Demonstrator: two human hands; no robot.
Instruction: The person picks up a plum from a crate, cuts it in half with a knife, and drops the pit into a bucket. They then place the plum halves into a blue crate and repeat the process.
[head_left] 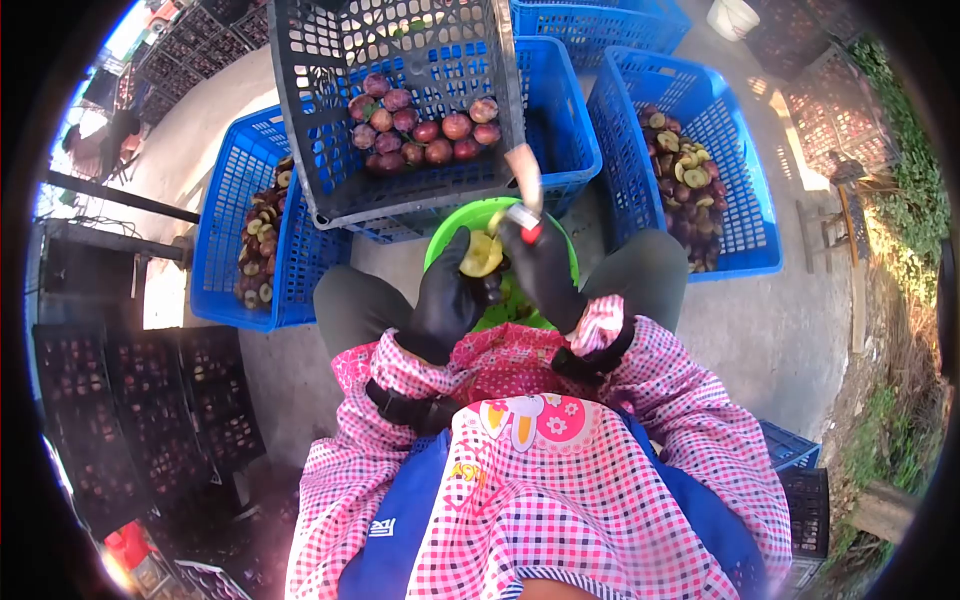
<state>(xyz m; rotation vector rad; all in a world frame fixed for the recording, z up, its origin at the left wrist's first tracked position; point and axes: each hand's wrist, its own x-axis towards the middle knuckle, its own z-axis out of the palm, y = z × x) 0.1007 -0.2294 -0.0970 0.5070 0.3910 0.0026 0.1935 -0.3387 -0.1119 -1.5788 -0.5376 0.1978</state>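
Note:
My left hand (450, 285), in a black glove, is closed around a piece of cut fruit (481, 255) with its yellow flesh facing up. My right hand (540, 265), gloved as well, grips a small tool (525, 180) whose pale end points away from me; its kind is blurred. A white and red patch shows near the right fingers. Both hands are over a green bucket (571, 255) between my knees, close together. Beyond them a tilted black crate (320, 170) holds several whole purple-red fruits (438, 150).
A blue basket (215, 270) on the left and another blue basket (745, 250) on the right hold cut fruit. Under the black crate is a further blue basket (555, 80). Stacked dark crates (140, 410) stand at left. A white bucket (732, 18) is at the back right.

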